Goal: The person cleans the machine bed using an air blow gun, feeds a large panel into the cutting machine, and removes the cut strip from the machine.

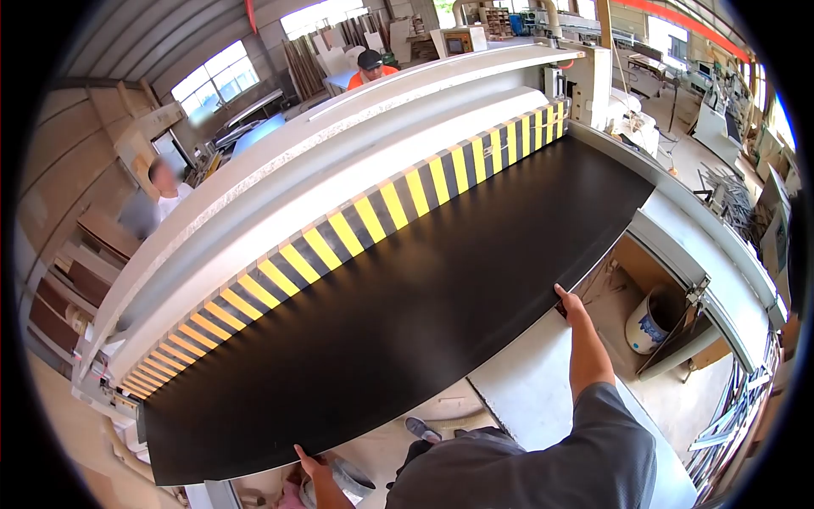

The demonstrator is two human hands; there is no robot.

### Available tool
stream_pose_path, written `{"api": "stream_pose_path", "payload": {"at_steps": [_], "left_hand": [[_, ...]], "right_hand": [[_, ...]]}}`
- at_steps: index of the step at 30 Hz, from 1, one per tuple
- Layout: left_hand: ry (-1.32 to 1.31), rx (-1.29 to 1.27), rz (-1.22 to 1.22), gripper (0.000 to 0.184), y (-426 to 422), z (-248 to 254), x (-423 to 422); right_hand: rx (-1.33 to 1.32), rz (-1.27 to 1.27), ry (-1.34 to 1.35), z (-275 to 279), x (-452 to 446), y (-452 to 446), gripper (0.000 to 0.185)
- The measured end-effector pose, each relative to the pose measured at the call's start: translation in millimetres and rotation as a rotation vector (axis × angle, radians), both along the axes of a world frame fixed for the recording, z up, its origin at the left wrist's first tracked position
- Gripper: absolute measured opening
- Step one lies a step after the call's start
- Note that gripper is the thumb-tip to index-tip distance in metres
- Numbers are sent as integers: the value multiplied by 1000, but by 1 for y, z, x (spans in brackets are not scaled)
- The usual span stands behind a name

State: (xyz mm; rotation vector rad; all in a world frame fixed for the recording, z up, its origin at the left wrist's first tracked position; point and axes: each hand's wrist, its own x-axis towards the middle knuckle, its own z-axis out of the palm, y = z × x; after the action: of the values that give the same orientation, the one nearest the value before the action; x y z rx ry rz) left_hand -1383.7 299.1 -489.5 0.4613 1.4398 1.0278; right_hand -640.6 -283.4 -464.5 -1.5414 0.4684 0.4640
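Observation:
A large black panel (407, 297) lies flat in front of a machine's beam marked with yellow and black stripes (381, 208). At the panel's near edge, toward the right, my right hand (570, 303) grips the rim with the thumb on top and the fingers underneath. My left hand (310, 463) holds the same near edge further left, its thumb on the upper face and its other fingers hidden below. The panel's far edge meets the foot of the striped beam.
A person in orange with a dark cap (370, 69) is behind the machine, and another in white (170, 191) stands at the left. A white bucket (653, 322) is below the metal frame (678, 250) at the right. A pale board (543, 382) lies beside me.

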Motion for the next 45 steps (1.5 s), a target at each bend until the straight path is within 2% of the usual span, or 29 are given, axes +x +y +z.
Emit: {"api": "stream_pose_path", "payload": {"at_steps": [7, 10, 12, 15, 17, 18, 21, 24, 31, 34, 45], "left_hand": [[-57, 25, -29, 51, -8, 4, -3], [-74, 57, 72, 45, -19, 18, 16], [-73, 63, 25, 44, -20, 20, 13], [-65, 41, -7, 44, -12, 10, 8], [-58, 25, -36, 45, -10, 6, 1], [-79, 33, -25, 47, -10, 7, 2], [-14, -11, 57, 49, -16, 21, 13], [-30, -6, 29, 51, -20, 25, 12], [-9, -63, 42, 51, -19, 26, 11], [-49, 1, -19, 52, -17, 19, 8], [-88, -23, -9, 51, -15, 14, 7]], "right_hand": [[100, -4, -13, 0, 0, 0, 44], [68, 1, -14, -5, 1, -1, 45], [13, -2, 0, -1, -2, 0, 47], [48, -2, 0, 15, -10, 4, 51], [75, -3, 16, -18, 10, -3, 50], [82, 8, -5, 2, -2, 3, 50], [57, -1, -2, 3, -4, 5, 52], [30, -11, -13, 9, -8, 6, 52], [-11, -23, -6, -14, 5, -2, 56], [53, 2, -9, -16, 7, -4, 56], [80, 19, -18, -15, 5, -5, 49]]}}
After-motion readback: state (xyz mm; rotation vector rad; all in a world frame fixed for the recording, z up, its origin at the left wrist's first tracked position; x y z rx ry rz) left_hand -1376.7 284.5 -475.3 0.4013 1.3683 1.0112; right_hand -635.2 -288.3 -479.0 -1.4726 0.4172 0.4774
